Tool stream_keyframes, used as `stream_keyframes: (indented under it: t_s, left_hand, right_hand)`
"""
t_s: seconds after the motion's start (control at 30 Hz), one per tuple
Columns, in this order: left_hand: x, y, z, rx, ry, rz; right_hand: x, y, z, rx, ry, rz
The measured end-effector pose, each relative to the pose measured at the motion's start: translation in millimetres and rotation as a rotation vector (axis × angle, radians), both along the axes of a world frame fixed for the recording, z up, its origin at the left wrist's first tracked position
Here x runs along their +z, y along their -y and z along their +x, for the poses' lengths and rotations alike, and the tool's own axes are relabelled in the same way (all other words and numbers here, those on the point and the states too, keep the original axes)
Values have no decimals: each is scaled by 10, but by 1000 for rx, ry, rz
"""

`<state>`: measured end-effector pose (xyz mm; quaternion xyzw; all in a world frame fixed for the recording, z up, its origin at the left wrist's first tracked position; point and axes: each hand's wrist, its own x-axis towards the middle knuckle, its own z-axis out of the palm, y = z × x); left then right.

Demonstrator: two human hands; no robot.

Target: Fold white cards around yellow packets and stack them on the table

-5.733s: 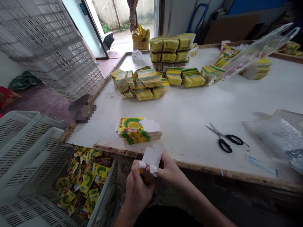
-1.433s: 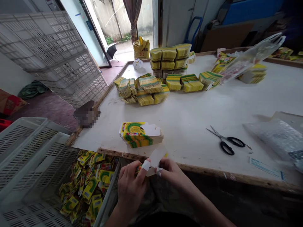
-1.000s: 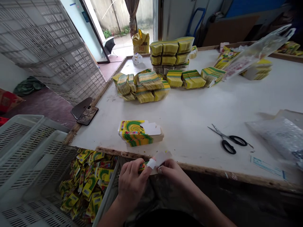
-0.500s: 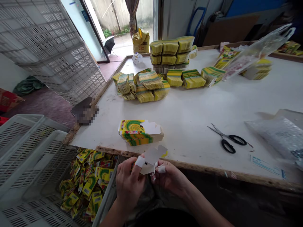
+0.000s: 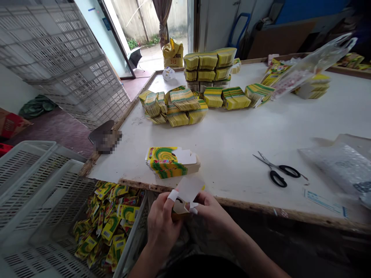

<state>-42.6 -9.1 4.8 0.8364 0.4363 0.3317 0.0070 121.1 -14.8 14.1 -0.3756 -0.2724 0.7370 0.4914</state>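
Observation:
My left hand (image 5: 162, 224) and my right hand (image 5: 213, 216) meet just below the table's front edge, both pinching a small carton blank (image 5: 187, 193) whose white inner side faces up. White tape wraps some fingertips. Right in front of my hands, on the white table (image 5: 232, 139), lies a short stack of flat yellow-green carton blanks (image 5: 171, 162). To my left a white slatted crate (image 5: 58, 200) holds several folded yellow-green cartons (image 5: 107, 224).
Black scissors (image 5: 278, 173) lie to the right, with a clear plastic bag (image 5: 342, 166) beyond them. Bundles of carton blanks (image 5: 179, 104) and taller stacks (image 5: 208, 65) fill the far side. A blurred dark object (image 5: 106, 137) sits at the table's left edge. White crates (image 5: 63, 58) lean at left.
The white blank has been turned and folded between my fingers, staying at the table's front edge. Nothing on the table has moved.

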Motion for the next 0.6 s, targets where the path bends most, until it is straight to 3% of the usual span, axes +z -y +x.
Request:
stream_keyframes:
  t_s: [0.13, 0.27, 0.37, 0.47, 0.53, 0.6]
  left_hand:
    - [-29, 2, 25, 2, 21, -5]
    - [-23, 25, 40, 74, 38, -207]
    - [-10, 34, 48, 95, 32, -423]
    - [-54, 25, 67, 11, 99, -611]
    - [-102, 18, 79, -5, 138, -638]
    - [-133, 18, 77, 36, 146, -596]
  right_hand:
    - [72, -53, 27, 25, 39, 37]
    - [-6, -42, 41, 5, 127, 102]
    - [-41, 17, 54, 3, 355, 345]
    - [-46, 77, 33, 93, 593, 641]
    - [-69, 93, 3, 108, 681, 742]
    - [-119, 87, -13, 54, 725, 748]
